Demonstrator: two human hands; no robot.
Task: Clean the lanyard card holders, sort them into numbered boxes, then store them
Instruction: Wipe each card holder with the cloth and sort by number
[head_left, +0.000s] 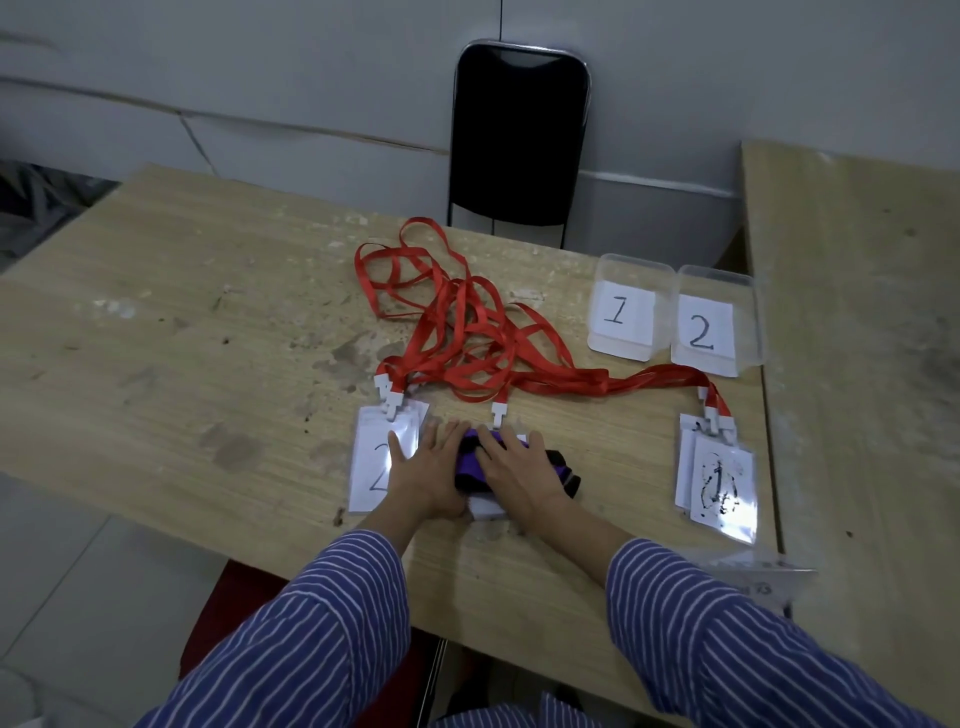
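Two hands: both lie over the card holder under the cloth (491, 506), which sits at the near edge of the wooden table (208, 291); every place below is given from this holder.
Left hand (423, 475): fingers straight and spread, palm down, pressing the table and the holder's left edge; its fingertips reach the neighbouring pile.
Right hand (514, 475): flat, fingers extended, pressing the purple and black cloth (563, 473) onto the holder; it grips nothing that I can see.
Step in hand: wiping, as I judge it, with one hand steadying and the other rubbing.
Left pile (376, 457): just left of the holder, a few stacked holders whose top card reads 2 and looks clean.
Right pile (719, 480): well to the right, stacked holders whose top card is smeared with black ink.
Red lanyards (467, 332): tangled beyond the holder, clipped to every pile.
Box 1 (626, 306): far right and beyond, clear, no holder visible in it.
Box 2 (714, 322): touching box 1 on its right, likewise without a holder.
Progress: early; cleaning is partly done, the smeared pile waits, and sorting and storing are not yet begun.
Black chair (519, 140): beyond the table's far edge.
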